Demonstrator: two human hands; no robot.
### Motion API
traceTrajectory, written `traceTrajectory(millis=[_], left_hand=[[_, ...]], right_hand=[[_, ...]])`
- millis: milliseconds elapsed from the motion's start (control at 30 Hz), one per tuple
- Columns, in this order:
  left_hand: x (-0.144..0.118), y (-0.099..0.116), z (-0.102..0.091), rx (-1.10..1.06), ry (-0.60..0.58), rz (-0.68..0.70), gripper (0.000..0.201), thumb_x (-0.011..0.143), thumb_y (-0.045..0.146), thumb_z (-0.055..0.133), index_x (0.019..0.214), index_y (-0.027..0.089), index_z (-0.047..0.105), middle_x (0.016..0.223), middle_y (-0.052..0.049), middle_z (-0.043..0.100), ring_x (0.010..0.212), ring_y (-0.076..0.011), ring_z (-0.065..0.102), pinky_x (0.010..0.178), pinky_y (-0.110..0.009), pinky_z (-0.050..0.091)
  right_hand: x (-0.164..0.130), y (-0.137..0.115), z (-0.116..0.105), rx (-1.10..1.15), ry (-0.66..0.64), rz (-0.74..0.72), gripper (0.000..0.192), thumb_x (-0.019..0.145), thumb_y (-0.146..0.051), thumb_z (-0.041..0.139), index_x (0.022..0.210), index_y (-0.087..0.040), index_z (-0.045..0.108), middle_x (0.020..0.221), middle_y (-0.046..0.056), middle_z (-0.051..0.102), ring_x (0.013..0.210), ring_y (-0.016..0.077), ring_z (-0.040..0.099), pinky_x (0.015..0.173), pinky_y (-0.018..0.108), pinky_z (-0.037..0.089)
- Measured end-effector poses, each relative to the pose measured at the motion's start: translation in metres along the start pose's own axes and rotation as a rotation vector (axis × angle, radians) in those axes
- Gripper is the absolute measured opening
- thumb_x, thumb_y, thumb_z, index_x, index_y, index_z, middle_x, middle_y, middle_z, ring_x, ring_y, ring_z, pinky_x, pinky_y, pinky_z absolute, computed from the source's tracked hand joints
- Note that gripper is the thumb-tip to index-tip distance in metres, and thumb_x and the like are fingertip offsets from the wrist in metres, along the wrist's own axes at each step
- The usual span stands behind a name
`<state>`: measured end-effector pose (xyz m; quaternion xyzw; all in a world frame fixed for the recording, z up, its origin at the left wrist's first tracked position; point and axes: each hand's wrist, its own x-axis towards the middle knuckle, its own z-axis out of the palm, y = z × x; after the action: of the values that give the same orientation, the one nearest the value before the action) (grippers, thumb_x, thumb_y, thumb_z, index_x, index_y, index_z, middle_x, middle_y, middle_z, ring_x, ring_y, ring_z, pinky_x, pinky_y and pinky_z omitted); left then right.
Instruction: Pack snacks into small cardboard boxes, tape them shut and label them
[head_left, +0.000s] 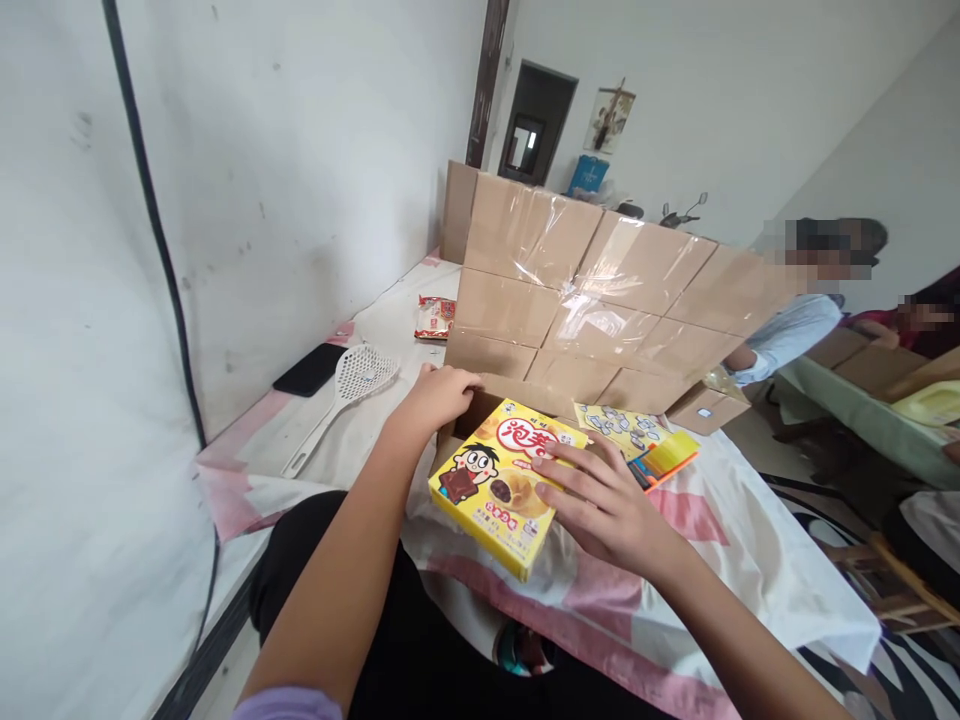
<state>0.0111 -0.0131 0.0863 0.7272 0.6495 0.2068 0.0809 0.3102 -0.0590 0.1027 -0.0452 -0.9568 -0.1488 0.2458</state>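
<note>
A yellow snack box (491,480) with a cartoon child and a cream puff printed on it lies tilted in front of me. The fingers of my right hand (600,500) press across its right side and top face, gripping it; the thumb is hidden. Behind it is a low cardboard box (491,388), its inside mostly covered by the snack box. Curled over that box's left edge is my left hand (444,395), its fingertips partly out of sight. Right of the snack box lie a yellow patterned packet (619,425) and a yellow-and-orange package (667,462).
Taped cardboard boxes (592,285) form an upright wall at the back. To the left lie a white slotted skimmer (364,375), a black phone (310,370) and a red-and-white snack packet (433,317). A small carton (705,405) stands right. A person in a light-blue sleeve (795,335) is beyond.
</note>
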Motion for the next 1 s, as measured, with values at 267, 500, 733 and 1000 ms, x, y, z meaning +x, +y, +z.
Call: traceTrajectory(millis=[267, 500, 733, 1000], left_hand=[[-0.002, 0.002, -0.006, -0.027, -0.012, -0.030, 0.045, 0.089, 0.015, 0.043, 0.114, 0.031, 0.077, 0.116, -0.005, 0.078, 0.111, -0.0276, 0.068, 0.106, -0.045, 0.039], [-0.010, 0.003, -0.014, -0.079, -0.003, -0.047, 0.052, 0.083, 0.008, 0.043, 0.117, 0.030, 0.076, 0.130, 0.001, 0.072, 0.117, -0.0230, 0.066, 0.099, -0.033, 0.047], [-0.012, 0.000, -0.014, -0.094, 0.019, -0.044, 0.047, 0.087, 0.011, 0.042, 0.114, 0.028, 0.077, 0.125, -0.002, 0.074, 0.112, -0.0247, 0.069, 0.092, -0.034, 0.051], [-0.032, 0.016, -0.053, -0.322, 0.516, 0.149, 0.027, 0.094, 0.019, 0.054, 0.108, 0.027, 0.075, 0.109, -0.001, 0.077, 0.102, -0.0207, 0.070, 0.092, -0.034, 0.054]], right_hand=[[0.008, 0.009, -0.001, 0.162, -0.080, 0.349, 0.054, 0.096, -0.022, 0.059, 0.147, -0.023, 0.042, 0.137, 0.013, 0.064, 0.125, 0.0281, 0.061, 0.105, 0.050, 0.050], [0.044, 0.038, 0.012, 0.233, -0.520, 0.658, 0.050, 0.093, -0.023, 0.053, 0.142, -0.020, 0.054, 0.136, 0.014, 0.064, 0.119, 0.0321, 0.064, 0.099, 0.046, 0.052], [0.071, 0.053, 0.031, 0.413, -0.629, 0.667, 0.051, 0.088, -0.029, 0.067, 0.138, -0.025, 0.062, 0.137, 0.010, 0.066, 0.123, 0.0328, 0.063, 0.100, 0.045, 0.051], [0.031, 0.041, -0.066, 0.330, 0.263, 0.740, 0.018, 0.094, -0.038, 0.065, 0.106, -0.027, 0.074, 0.112, 0.005, 0.075, 0.106, 0.0238, 0.070, 0.097, 0.040, 0.054]])
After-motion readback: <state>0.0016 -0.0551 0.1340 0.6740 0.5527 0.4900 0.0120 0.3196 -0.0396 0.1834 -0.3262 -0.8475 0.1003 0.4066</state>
